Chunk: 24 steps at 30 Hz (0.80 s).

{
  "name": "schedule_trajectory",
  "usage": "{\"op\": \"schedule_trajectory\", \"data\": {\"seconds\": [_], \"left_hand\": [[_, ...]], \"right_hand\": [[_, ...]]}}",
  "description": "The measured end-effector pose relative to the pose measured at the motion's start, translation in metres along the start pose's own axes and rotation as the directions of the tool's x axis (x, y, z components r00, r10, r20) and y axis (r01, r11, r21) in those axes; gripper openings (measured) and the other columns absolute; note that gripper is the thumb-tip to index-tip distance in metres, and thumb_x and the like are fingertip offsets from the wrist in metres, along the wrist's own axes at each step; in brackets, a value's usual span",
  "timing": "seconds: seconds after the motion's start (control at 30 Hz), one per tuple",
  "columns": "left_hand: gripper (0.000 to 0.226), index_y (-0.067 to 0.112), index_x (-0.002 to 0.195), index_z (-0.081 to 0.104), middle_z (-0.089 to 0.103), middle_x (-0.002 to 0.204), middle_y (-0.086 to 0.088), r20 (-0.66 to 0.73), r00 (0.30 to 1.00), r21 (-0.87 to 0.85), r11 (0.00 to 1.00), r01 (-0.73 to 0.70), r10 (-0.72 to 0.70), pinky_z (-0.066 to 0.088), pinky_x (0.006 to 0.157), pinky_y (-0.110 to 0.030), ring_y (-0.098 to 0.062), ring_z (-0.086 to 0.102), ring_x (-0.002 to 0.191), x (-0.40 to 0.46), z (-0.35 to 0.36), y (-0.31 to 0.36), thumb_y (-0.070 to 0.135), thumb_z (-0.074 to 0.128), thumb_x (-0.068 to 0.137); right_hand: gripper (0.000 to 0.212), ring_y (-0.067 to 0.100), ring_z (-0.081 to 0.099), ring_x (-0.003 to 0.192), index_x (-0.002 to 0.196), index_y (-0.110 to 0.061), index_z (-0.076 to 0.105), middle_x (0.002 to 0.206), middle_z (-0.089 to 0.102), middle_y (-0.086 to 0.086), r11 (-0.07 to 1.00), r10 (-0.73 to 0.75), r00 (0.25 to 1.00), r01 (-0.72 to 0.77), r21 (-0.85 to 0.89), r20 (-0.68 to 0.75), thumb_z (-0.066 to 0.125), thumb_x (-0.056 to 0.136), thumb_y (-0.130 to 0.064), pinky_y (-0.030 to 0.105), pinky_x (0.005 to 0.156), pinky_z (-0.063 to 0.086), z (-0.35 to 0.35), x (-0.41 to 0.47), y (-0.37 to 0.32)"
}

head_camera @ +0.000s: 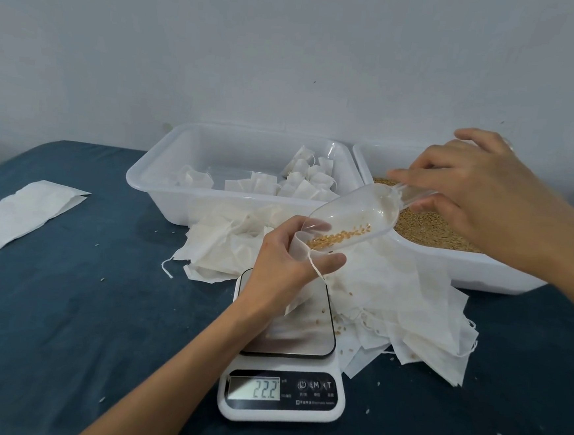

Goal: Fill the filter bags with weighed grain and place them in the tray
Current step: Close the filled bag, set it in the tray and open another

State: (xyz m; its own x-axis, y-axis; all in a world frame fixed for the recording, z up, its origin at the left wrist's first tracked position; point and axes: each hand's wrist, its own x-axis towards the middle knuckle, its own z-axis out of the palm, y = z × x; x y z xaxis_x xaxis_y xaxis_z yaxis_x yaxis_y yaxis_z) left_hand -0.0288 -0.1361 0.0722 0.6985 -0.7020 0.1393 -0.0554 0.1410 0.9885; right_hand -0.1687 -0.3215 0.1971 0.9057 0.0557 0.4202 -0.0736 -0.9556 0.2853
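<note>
Right hand [479, 194] is tipping the clear scoop [354, 219] of grain [339, 237] into a filter bag [298, 249] the left hand [285, 268] is holding open, mid-frame over the scale [285, 354].

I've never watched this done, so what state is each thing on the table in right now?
Scale: on, reads 22.2.
Scoop: tilted, a little grain left.
Filter bag: held open at the scoop's mouth.
Left hand: holds the bag.
Right hand: grips the scoop handle.
Left tray: holds several filled bags.
Right tray: holds loose grain.
</note>
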Motion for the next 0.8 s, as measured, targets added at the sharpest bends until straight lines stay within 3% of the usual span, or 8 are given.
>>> {"op": "schedule_trajectory", "data": {"seconds": [0.23, 0.4, 0.63, 0.8], "left_hand": [[0.04, 0.022, 0.112, 0.071, 0.07, 0.122, -0.005, -0.004, 1.0, -0.009, 1.0, 0.001, -0.001, 0.062, 0.09, -0.035, -0.02, 0.077, 0.1, -0.0004, -0.0002, -0.0001, 0.006, 0.087, 0.08], [0.04, 0.021, 0.112, 0.071, 0.069, 0.12, -0.004, -0.012, 1.0, -0.011, 1.0, -0.003, 0.003, 0.061, 0.088, -0.029, -0.017, 0.077, 0.1, -0.0004, 0.0, 0.0003, 0.005, 0.087, 0.08], [0.044, 0.022, 0.112, 0.071, 0.071, 0.115, -0.005, -0.026, 1.0, -0.001, 1.0, -0.012, 0.012, 0.059, 0.097, -0.042, -0.021, 0.073, 0.109, -0.0012, 0.0003, 0.0001, 0.018, 0.087, 0.071], [0.045, 0.024, 0.111, 0.072, 0.072, 0.109, -0.004, -0.04, 0.999, 0.02, 1.0, -0.014, 0.015, 0.058, 0.097, -0.048, -0.025, 0.074, 0.104, -0.0011, 0.0001, 0.0002, 0.023, 0.087, 0.069]], "right_hand": [[0.041, 0.039, 0.065, 0.097, 0.123, -0.011, 0.073, 0.102, 0.07, 0.01, 1.0, -0.012, 1.0, 0.012, -0.014, -0.018, 0.078, 0.083, -0.002, 0.058, 0.112, 0.03, 0.0005, 0.0015, 0.0], [0.043, 0.038, 0.066, 0.097, 0.122, -0.011, 0.073, 0.101, 0.07, 0.011, 1.0, -0.015, 0.999, 0.015, -0.022, -0.031, 0.079, 0.081, -0.001, 0.058, 0.112, 0.029, 0.0005, 0.0025, 0.0002], [0.043, 0.038, 0.067, 0.091, 0.118, -0.008, 0.075, 0.098, 0.07, 0.012, 0.995, -0.081, 0.988, 0.072, -0.071, -0.129, 0.079, 0.078, 0.006, 0.062, 0.112, 0.031, -0.0011, 0.0023, -0.0021], [0.04, 0.039, 0.066, 0.09, 0.116, -0.007, 0.076, 0.1, 0.069, 0.014, 0.983, -0.144, 0.969, 0.118, -0.14, -0.199, 0.079, 0.078, 0.006, 0.066, 0.111, 0.032, -0.0028, 0.0039, -0.0034]]}}
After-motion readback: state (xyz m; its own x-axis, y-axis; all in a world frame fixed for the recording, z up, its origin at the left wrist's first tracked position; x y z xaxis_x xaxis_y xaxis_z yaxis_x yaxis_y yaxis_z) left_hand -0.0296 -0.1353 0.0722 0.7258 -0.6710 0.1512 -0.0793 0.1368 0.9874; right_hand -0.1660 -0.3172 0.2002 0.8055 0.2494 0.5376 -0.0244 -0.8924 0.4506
